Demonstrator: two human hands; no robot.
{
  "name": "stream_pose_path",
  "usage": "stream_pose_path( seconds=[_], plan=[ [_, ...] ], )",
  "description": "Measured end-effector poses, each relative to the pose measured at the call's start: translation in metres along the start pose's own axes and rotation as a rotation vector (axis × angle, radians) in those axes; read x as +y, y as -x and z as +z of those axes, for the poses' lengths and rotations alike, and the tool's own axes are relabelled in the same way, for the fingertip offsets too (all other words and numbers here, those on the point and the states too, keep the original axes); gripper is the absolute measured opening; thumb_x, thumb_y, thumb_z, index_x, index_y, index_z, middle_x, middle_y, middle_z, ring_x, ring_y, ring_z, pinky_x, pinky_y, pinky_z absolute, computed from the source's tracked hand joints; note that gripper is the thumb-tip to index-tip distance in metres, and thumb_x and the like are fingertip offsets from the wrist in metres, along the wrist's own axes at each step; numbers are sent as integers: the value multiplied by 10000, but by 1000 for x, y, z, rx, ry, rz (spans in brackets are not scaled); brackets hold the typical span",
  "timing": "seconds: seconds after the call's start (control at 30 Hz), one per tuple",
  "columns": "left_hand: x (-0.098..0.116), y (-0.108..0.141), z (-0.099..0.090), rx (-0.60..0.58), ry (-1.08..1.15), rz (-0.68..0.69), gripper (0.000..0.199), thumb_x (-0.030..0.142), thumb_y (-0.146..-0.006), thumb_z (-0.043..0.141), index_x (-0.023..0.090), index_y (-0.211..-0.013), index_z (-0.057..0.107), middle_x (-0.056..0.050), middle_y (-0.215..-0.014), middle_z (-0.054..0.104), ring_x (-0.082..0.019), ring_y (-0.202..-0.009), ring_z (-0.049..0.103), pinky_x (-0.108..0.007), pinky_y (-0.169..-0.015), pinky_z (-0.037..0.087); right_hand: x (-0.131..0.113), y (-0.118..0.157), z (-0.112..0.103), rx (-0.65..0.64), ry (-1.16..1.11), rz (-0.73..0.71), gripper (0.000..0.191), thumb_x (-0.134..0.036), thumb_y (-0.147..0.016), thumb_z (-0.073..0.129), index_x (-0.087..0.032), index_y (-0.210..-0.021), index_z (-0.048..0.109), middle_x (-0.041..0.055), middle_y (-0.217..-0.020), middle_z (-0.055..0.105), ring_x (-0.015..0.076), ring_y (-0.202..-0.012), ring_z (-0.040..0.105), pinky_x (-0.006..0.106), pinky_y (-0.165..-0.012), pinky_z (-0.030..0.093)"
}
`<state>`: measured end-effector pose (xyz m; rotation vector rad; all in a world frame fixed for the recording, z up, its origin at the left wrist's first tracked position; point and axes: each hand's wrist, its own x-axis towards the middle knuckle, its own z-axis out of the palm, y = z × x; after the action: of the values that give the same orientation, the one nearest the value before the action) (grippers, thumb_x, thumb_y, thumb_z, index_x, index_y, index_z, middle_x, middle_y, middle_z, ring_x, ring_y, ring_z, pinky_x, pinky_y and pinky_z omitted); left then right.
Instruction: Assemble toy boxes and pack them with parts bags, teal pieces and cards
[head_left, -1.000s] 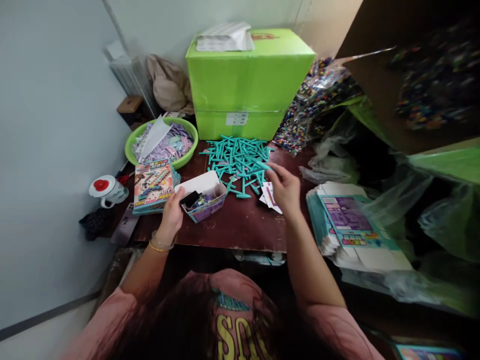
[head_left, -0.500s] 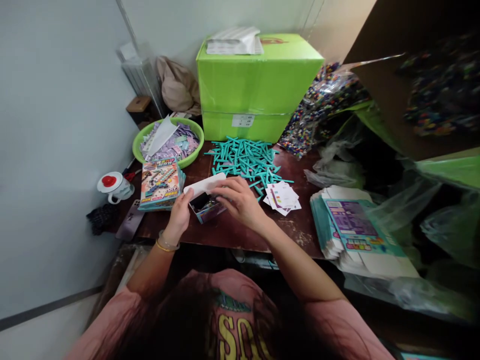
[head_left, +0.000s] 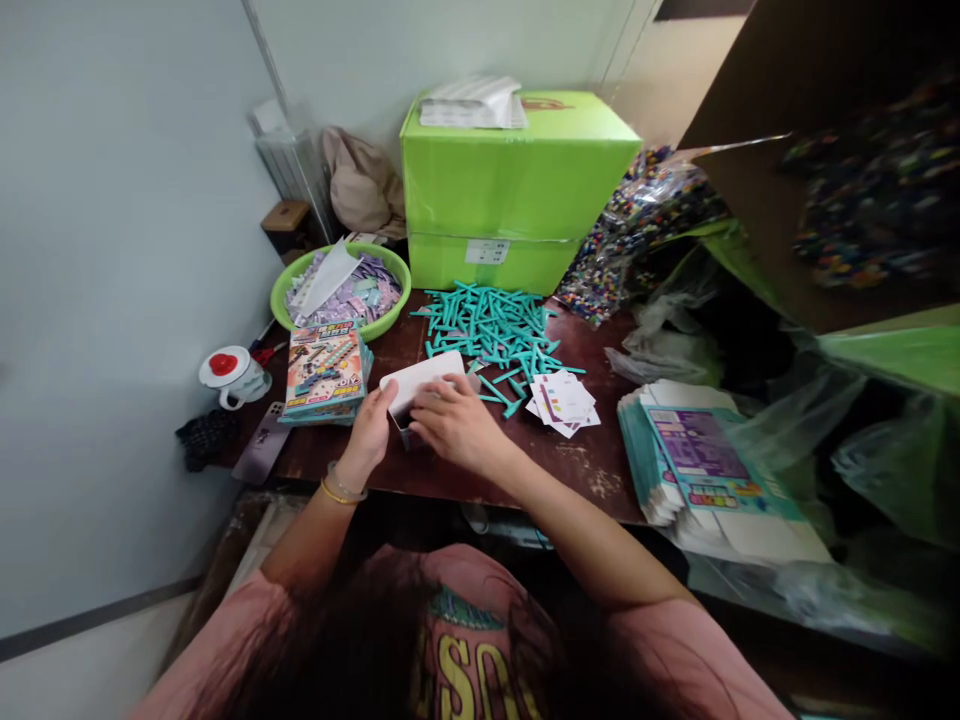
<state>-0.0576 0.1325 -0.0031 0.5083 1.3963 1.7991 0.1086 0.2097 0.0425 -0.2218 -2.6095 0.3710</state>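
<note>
My left hand (head_left: 369, 432) grips the left end of a small cardboard box (head_left: 426, 376), thumb against its raised white flap. Across the box's opening lies my right hand (head_left: 459, 420), its fingers slightly bent and apart; what is inside is hidden beneath them. Behind the box is a loose pile of teal plastic sticks (head_left: 491, 325), some of them T-shaped. A small stack of printed white cards (head_left: 564, 402) lies to the right of my right hand. Left of my left hand is a stack of finished-looking printed boxes (head_left: 324, 368).
A green basin (head_left: 405, 300) of purple packets stands at the back left, beside a large green carton (head_left: 487, 190). A lidded mug (head_left: 236, 378) and a phone (head_left: 259, 440) are at left. Flattened cartons (head_left: 697, 455) lie at right, below bags of colourful beads (head_left: 615, 230).
My right hand has moved slightly left and down over the box's opening, covering the dark contents seen before. The white flap now shows more of its face. The view has shifted slightly.
</note>
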Motion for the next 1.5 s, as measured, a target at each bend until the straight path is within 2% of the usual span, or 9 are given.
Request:
stream_pose_path(
  seconds=[0.1, 0.23, 0.33, 0.53, 0.73, 0.83, 1.07, 1.17, 1.5],
  plan=[
    [4, -2, -3, 14, 22, -10, 488, 555, -709, 807, 126, -937, 755, -92, -943, 785, -269, -931, 729, -380, -908, 543, 7, 3, -1, 16, -67, -4, 247, -334, -1017, 524, -228, -1082, 738, 80, -1234, 703, 272, -1217, 560, 517, -1136, 330],
    [4, 6, -4, 3, -4, -13, 485, 565, -732, 789, 141, -966, 756, -102, -974, 782, -285, -968, 727, -400, -930, 546, 33, 20, 7, 309, -385, 401, 365, -426, -1019, 478, -267, -1286, 669, 72, -1337, 654, 274, -1321, 504, 496, -1151, 353],
    [-3, 19, 0, -83, -96, 128, 539, 600, -861, 632, 160, -1158, 724, -118, -1180, 740, -295, -1103, 685, -398, -973, 531, 40, 30, 23, 262, -833, 648, 546, -581, -992, 418, -222, -1348, 625, 85, -1284, 683, 290, -1270, 564, 442, -1084, 448],
    [-19, 31, -1, 32, -314, 382, 548, 500, -871, 673, 191, -1322, 637, -102, -1324, 672, -252, -1154, 645, -331, -995, 496, 36, 42, 35, 198, -1301, 660, 732, -724, -930, 377, -212, -1422, 554, 102, -1301, 668, 274, -1206, 614, 400, -1041, 468],
    [-15, 5, 0, -290, -217, 59, 547, 502, -795, 749, 156, -1216, 713, -94, -1096, 763, -262, -1066, 683, -369, -998, 496, 58, 35, 32, 386, -876, 624, 311, -277, -814, 613, -181, -1075, 753, 64, -1053, 735, 261, -1032, 652, 425, -996, 483],
    [-14, -6, 0, -259, -212, 10, 521, 514, -741, 787, 136, -1099, 757, -97, -1040, 777, -282, -1040, 687, -399, -994, 496, 60, 31, 22, 455, -519, 455, 399, -137, -846, 533, -208, -1196, 709, 91, -1221, 675, 245, -1160, 615, 419, -1028, 481],
    [-1, -19, 7, -487, -200, 45, 433, 396, -855, 711, 170, -1224, 705, -87, -1261, 706, -275, -1184, 622, -393, -1075, 425, 62, 23, -16, 225, 39, 12, 369, -116, -987, 483, -225, -1285, 672, 101, -1151, 714, 204, -1018, 660, 360, -909, 541],
    [1, -26, 9, -508, -190, 33, 398, 370, -874, 692, 179, -1223, 695, -77, -1243, 705, -265, -1158, 625, -376, -1043, 435, 65, 16, -21, 146, 30, -35, 305, -207, -1010, 515, -223, -1245, 709, 101, -1161, 732, 219, -1008, 682, 389, -919, 540],
    [0, -22, 4, -575, -222, 51, 365, 341, -904, 658, 204, -1241, 677, -65, -1269, 689, -262, -1212, 590, -363, -1083, 393, 39, 8, -29, -3, -537, 289, 321, -314, -1003, 550, -310, -1291, 691, 7, -1278, 712, 216, -1194, 675, 352, -1016, 536]
  ],
)
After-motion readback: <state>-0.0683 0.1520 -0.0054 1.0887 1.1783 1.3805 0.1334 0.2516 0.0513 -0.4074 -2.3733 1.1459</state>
